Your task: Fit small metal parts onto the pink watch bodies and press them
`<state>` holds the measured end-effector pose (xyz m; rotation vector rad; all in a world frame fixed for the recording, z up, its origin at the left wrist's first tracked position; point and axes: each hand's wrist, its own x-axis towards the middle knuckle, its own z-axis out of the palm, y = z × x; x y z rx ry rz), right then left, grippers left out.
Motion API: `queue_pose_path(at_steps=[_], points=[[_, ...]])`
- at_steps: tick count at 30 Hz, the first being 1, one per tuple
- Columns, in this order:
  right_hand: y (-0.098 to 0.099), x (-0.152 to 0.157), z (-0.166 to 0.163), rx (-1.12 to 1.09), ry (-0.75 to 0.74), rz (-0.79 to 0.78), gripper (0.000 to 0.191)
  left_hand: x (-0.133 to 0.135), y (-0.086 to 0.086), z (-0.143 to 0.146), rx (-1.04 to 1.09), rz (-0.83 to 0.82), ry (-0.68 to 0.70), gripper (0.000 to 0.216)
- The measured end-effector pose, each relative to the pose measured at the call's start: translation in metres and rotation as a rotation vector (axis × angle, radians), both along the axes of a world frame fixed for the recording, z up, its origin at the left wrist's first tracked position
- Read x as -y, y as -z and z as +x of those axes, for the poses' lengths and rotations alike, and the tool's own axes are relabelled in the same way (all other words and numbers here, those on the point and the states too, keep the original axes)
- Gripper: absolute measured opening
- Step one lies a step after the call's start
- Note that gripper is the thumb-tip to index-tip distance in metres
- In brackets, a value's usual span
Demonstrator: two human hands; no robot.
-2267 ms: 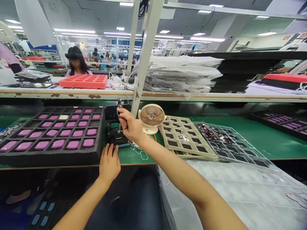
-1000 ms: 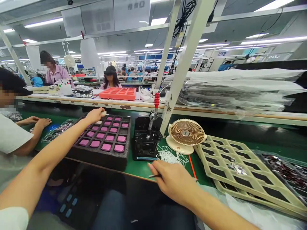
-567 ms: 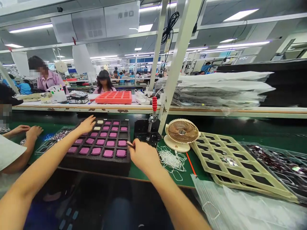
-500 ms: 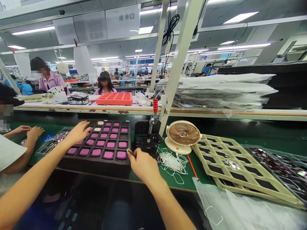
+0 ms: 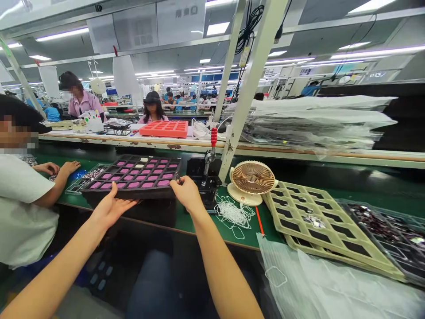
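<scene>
A black foam tray (image 5: 152, 192) holds rows of purple rounded pieces (image 5: 133, 185) in its compartments, with a couple of cream ones (image 5: 144, 159) at the back. Its near edge is tipped up above another black foam block (image 5: 159, 215). My left hand (image 5: 113, 207) supports that edge, fingers underneath and thumb up along the front wall. At the near right corner, my right hand (image 5: 186, 191) grips the tray. A thin dark tool (image 5: 179, 179), perhaps tweezers, sticks out from the same hand.
Right of the tray stand a black toggle press (image 5: 206, 177) with a red handle, a fan (image 5: 252, 179) and a heap of white loops (image 5: 234, 210). Beige trays (image 5: 332, 221) and plastic bags (image 5: 318, 283) lie farther right. A co-worker's arm (image 5: 49, 195) rests at the left.
My left hand has come from the tray's far left side to its front edge. The near edge has risen off the block below. My right hand has shifted onto the tray's corner.
</scene>
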<state>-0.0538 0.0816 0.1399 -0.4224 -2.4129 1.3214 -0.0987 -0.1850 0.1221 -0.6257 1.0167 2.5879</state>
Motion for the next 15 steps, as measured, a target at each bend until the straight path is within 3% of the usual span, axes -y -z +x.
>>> queue_pose_path(at_steps=[4, 9, 15], points=[[0.008, 0.010, 0.032, -0.028, 0.021, 0.014, 0.038, -0.015, -0.015, -0.039, 0.035, -0.034, -0.083, 0.042], [0.046, 0.007, 0.088, -0.043, 0.020, 0.023, 0.039, -0.038, -0.021, -0.083, -0.003, 0.006, -0.090, 0.031], [0.084, -0.013, 0.111, -0.166, 0.007, 0.017, 0.047, -0.100, -0.023, -0.161, -0.018, 0.080, -0.068, 0.034]])
